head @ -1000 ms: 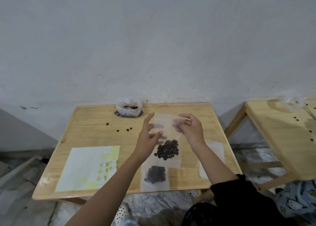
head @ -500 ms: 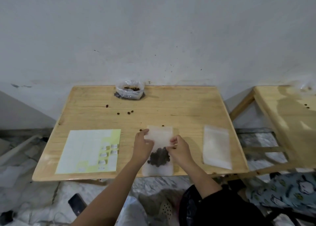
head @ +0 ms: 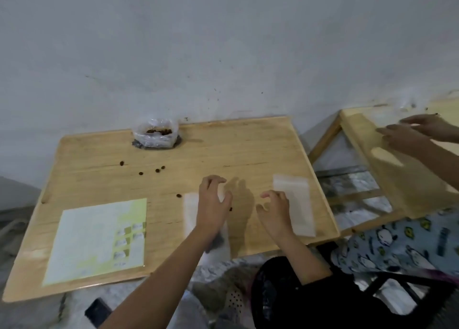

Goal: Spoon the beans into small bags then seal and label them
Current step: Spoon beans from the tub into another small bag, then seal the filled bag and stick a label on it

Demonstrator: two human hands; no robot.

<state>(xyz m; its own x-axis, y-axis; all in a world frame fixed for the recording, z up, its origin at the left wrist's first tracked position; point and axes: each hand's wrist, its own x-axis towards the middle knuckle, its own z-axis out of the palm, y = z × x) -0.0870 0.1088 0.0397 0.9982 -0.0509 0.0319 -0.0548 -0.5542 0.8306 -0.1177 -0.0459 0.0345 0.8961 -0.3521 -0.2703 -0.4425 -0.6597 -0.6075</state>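
Note:
A small filled bag of beans (head: 190, 212) lies flat near the front of the wooden table (head: 223, 149), mostly under my left forearm. My left hand (head: 213, 202) hovers over it with fingers spread, holding nothing. My right hand (head: 274, 208) is a little to the right, fingers curled and apart, over bare wood beside a stack of empty bags (head: 295, 204). The open bean bag (head: 156, 136) stands at the back edge. A label sheet (head: 96, 239) lies front left. Several loose beans (head: 159, 170) dot the table.
A second wooden table (head: 397, 174) stands to the right, with another person's hands (head: 412, 132) over it. That person's patterned clothing (head: 397, 244) is close at the right. A grey wall rises directly behind both tables.
The filled bag went from held up in both hands to lying on the table. Both hands have let go and lifted apart; the right moved toward the empty bags. The view tilted.

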